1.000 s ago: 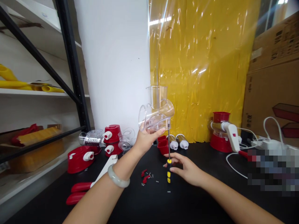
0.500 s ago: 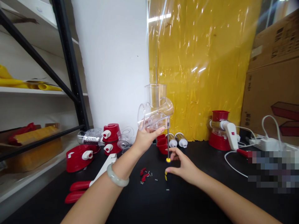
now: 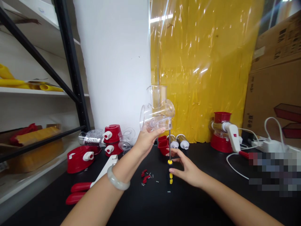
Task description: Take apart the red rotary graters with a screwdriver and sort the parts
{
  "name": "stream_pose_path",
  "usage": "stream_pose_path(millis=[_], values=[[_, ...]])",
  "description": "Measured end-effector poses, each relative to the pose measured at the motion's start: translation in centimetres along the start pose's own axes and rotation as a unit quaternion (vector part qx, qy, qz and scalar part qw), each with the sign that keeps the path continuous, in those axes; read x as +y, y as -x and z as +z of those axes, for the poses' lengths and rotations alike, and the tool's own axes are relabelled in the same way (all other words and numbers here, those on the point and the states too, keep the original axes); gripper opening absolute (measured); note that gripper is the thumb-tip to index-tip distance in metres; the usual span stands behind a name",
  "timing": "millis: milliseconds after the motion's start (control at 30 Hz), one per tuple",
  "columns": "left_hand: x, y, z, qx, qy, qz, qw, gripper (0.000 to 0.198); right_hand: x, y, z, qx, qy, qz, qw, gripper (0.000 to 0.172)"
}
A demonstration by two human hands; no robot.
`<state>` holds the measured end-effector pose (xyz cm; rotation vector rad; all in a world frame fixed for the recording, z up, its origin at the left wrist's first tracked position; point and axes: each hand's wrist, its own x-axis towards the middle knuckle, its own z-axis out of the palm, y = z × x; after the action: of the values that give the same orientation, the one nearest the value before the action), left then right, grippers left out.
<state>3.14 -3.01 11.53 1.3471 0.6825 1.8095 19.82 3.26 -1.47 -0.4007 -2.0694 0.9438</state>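
My left hand (image 3: 150, 139) is closed around the base of a clear plastic grater housing (image 3: 158, 111), holding it up above the table. In my right hand (image 3: 184, 166) is a screwdriver (image 3: 170, 177) with a black and yellow handle, pinched between thumb and fingers. Its long shaft points straight up, and the tip meets the lower right corner of the housing. Whether a screw sits at the tip is too small to tell. Small red parts (image 3: 145, 178) and several loose screws (image 3: 157, 181) lie on the black table below.
Red bases (image 3: 80, 160) and white arms with red handles (image 3: 81, 187) lie at left. Behind my hands are red cups (image 3: 163, 146) and grater drums (image 3: 182, 142). An assembled grater (image 3: 221, 131), a power strip (image 3: 270, 145) and a carton (image 3: 275, 84) stand at right.
The screwdriver handle has turned in my right hand, showing more yellow now. The housing has tilted very slightly; my left hand keeps its hold.
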Motion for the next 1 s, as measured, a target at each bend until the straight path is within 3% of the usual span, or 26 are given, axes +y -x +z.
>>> stream_pose_path(millis=[133,200,300,433,500,633,800,933,1000], values=[[0.40,0.32,0.37,-0.013,0.022,-0.015,1.000,0.056,-0.28,-0.15,0.05,-0.039,-0.038,0.007,0.998,0.054],[0.53,0.45,0.51,-0.021,0.024,-0.014,0.999,0.057,-0.18,-0.24,0.16,-0.011,-0.020,0.019,1.000,0.053],[0.66,0.56,0.65,-0.031,0.024,-0.010,0.999,0.058,0.05,-0.13,0.09,0.030,0.001,0.001,1.000,0.066],[0.66,0.53,0.68,-0.034,0.031,-0.004,0.999,0.059,0.32,0.00,0.01,-0.028,-0.051,-0.021,0.998,0.060],[0.61,0.50,0.66,-0.029,0.032,-0.002,0.999,0.059,0.52,-0.09,0.16,-0.011,-0.040,-0.003,0.999,0.058],[0.50,0.43,0.58,-0.025,0.030,-0.003,0.999,0.057,0.68,-0.16,0.33,0.044,0.000,0.003,0.999,0.071],[0.37,0.35,0.43,-0.018,0.027,-0.005,0.999,0.052,0.27,-0.15,0.09,0.000,-0.046,-0.016,0.999,0.059],[0.45,0.34,0.48,-0.031,0.022,-0.002,0.999,0.049,0.15,-0.22,0.11,0.075,0.026,0.002,0.997,0.074],[0.49,0.34,0.55,-0.026,0.022,0.000,0.999,0.048,0.04,-0.15,0.08,0.052,0.011,-0.019,0.998,0.077]])
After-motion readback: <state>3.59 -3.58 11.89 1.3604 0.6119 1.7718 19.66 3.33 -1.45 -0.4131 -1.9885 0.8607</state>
